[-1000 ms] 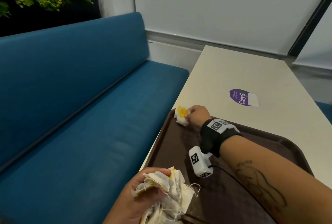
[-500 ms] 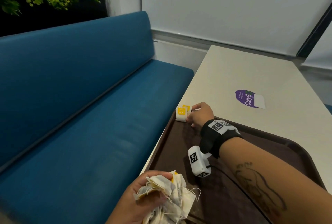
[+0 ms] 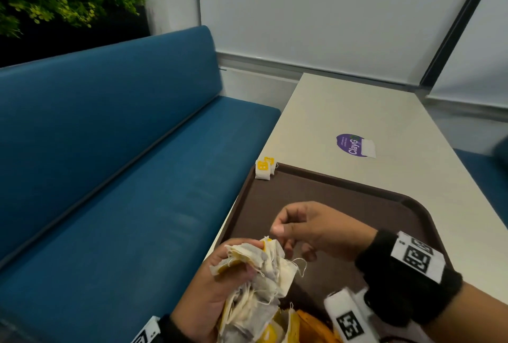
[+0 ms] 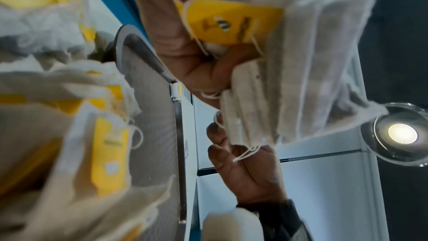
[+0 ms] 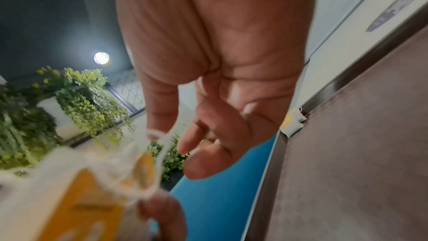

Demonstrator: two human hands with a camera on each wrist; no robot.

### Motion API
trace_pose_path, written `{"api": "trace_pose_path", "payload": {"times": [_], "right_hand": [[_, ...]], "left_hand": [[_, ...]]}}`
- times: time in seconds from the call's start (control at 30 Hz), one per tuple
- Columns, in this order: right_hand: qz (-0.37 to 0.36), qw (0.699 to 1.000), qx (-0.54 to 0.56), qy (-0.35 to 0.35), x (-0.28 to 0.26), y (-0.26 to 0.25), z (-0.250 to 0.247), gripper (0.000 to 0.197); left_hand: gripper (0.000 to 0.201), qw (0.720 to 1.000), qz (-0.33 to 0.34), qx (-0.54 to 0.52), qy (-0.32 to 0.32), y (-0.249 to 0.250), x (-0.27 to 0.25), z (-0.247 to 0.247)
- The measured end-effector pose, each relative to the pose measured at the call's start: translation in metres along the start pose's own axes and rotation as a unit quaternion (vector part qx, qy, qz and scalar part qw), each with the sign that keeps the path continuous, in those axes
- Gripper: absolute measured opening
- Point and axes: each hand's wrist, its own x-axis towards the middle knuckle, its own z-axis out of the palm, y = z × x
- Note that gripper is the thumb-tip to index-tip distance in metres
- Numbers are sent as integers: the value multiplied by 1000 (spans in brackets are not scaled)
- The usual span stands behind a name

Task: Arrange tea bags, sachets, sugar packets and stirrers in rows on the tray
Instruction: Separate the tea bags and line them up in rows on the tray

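The right hand, which a second ago was at the far-left corner of the dark brown plastic tray setting down two yellow-tagged tea bags, has drawn back, fingers loosely curled and empty, to the crumpled tea-bag bunch clutched in the left hand, likely for the row's next bag.

A dark brown tray with a raised rim lies on the desk's near left part. Two white tea bags with yellow tags lean together at its far left corner. A crumpled bunch of tea bags, strings trailing, sits bundled at the near left edge.
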Motion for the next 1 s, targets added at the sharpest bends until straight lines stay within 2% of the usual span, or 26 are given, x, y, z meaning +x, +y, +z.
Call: {"api": "trace_pose_path", "payload": {"times": [0.1, 0.23, 0.43, 0.6, 0.7, 0.8, 0.9, 1.0], "right_hand": [[-20, 999, 27, -4, -25, 1, 8, 23], [-49, 998, 38, 33, -44, 6, 16, 13], [-57, 991, -25, 122, -51, 5, 24, 6], [-93, 976, -77, 179, -55, 2, 25, 11], [-119, 967, -99, 204, -55, -1, 23, 16], [-144, 953, -120, 239, -55, 1, 21, 26], [-176, 928, -184, 273, -52, 6, 22, 35], [-176, 935, -159, 264, -49, 8, 23, 35]], "left_hand": [[64, 1000, -3, -24, 9, 0, -5, 6], [63, 998, -31, -49, 1, 2, -13, 14], [62, 996, -67, -64, 3, 2, -16, 22], [27, 994, -89, -59, 5, 5, -18, 24], [36, 993, -97, -70, 3, 7, -17, 24], [61, 993, -91, -76, -8, 6, -16, 23], [59, 995, -70, -70, -30, 5, -14, 23], [56, 996, -57, -60, -42, 2, -11, 25]]}}
